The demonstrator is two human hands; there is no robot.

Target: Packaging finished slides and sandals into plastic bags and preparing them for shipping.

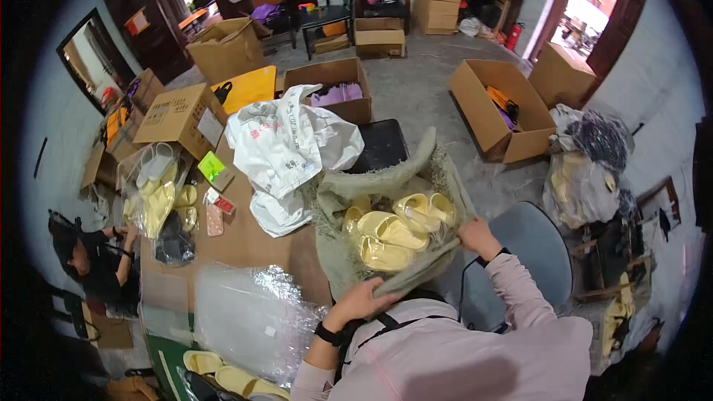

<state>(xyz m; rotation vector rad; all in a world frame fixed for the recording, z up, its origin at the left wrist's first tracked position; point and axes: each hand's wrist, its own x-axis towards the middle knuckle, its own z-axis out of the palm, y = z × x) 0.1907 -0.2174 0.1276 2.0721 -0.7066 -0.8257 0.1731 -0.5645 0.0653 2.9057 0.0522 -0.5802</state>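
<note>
An olive-green woven sack [333, 249] with frayed edges sits in front of me, its mouth spread wide. Several pale yellow slippers [386, 252] lie inside it, some shiny as if in clear plastic. My left hand [362, 303] is closed on the near edge of the sack, thumb on top. Over at the sack's right side, my right hand [479, 238] grips the rim, fingers curled round the fabric. Folds of the sack hide parts of the slippers.
A white plastic sack [278, 145] lies crumpled beyond the green one. Clear plastic bags [245, 319] cover the table [245, 245] at left. A grey-blue chair [531, 252] stands right. Open cartons [483, 115] sit on the floor. Another person [93, 263] works at far left.
</note>
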